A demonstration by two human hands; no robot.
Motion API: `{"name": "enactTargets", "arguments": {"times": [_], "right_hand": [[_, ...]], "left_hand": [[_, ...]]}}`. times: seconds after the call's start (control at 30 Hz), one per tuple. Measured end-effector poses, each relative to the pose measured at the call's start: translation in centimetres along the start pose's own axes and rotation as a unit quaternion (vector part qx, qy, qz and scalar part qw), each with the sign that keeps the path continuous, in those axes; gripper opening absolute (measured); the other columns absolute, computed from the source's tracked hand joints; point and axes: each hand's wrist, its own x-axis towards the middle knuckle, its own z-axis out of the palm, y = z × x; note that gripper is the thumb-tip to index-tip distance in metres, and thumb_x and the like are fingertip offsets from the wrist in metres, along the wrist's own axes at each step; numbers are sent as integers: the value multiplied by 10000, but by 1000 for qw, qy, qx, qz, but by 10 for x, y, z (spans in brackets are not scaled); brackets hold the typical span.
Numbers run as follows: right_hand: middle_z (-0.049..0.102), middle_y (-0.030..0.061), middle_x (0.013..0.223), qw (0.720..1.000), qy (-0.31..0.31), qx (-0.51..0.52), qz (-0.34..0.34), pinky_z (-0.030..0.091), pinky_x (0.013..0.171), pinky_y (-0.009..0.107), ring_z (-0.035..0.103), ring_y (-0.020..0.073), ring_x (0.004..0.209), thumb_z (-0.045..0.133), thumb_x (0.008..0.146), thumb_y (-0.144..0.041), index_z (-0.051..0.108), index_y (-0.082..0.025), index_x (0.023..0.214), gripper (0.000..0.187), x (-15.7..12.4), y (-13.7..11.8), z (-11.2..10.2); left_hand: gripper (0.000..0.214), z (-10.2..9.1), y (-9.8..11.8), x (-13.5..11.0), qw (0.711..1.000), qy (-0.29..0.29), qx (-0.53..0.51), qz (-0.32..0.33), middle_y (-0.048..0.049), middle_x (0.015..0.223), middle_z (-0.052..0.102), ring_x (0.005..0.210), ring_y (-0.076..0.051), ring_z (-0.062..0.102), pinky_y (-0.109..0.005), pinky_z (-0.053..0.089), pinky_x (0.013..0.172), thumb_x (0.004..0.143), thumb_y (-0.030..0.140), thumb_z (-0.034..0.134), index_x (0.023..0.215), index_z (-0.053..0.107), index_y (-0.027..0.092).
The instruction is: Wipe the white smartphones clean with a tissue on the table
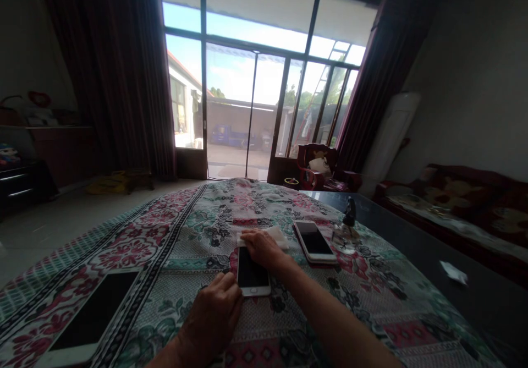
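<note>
A white smartphone (254, 272) with a dark screen lies face up on a patterned cloth. My left hand (214, 310), fingers curled, grips its lower left edge. Over the phone's top end, my right hand (260, 248) presses down on a folded white wipe (279, 237), which sticks out beyond the fingers; whether it is paper or fabric I cannot tell. To the right rests another white phone (315, 241), beside a clear spray bottle (346, 233) with a black trigger head. A larger white device with a dark screen (94, 313) lies at the near left.
The floral tablecloth (185, 269) covers most of the table, leaving a dark glossy strip (421, 258) bare on the right. A crumpled white scrap (454, 273) lies on that strip. Beyond stand a wooden armchair (317, 164), a sofa (466, 203) and glass doors (231, 115).
</note>
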Motion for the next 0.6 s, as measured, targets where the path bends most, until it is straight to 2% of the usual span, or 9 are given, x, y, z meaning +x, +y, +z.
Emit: {"name": "enactTargets", "arguments": {"times": [0.13,0.3,0.4,0.5,0.6], "right_hand": [[667,89,1189,1000,-2,-1,-19,403,1022,318,585,202,1144,427,915,-122,697,-182,1003,290,-9,-5,-2],[640,59,1240,994,-33,42,-93,379,1063,310,556,181,1179,424,922,-144,675,-207,1054,291,-55,-30,-17],[641,45,1244,990,-49,66,-115,381,1068,303,551,175,1192,431,921,-151,667,-217,1084,295,-77,-40,-23],[643,38,1249,991,-38,69,-112,378,1079,303,555,170,1197,438,917,-137,678,-216,1079,301,-78,-36,-23],[649,35,1244,996,-2,49,-72,392,1073,328,565,175,1193,433,913,-118,694,-229,1072,324,-60,-17,-20]], "left_hand": [[225,0,0,-1,1000,9,1,-24,-12,790,621,769,-159,573,-257,451,691,862,74,494,696,583,197],[222,0,0,-1,999,15,16,-27,2,738,625,732,-157,580,-254,422,647,853,97,519,668,578,205],[197,1,-1,-1,999,9,23,-27,5,733,633,723,-164,586,-263,413,635,843,106,542,682,590,209],[209,2,-2,-1,999,-3,31,-23,6,717,631,708,-162,587,-263,406,622,851,108,532,679,594,209],[254,2,-2,0,999,-12,41,-22,4,690,622,692,-155,584,-257,401,613,870,112,498,651,586,206]]}}
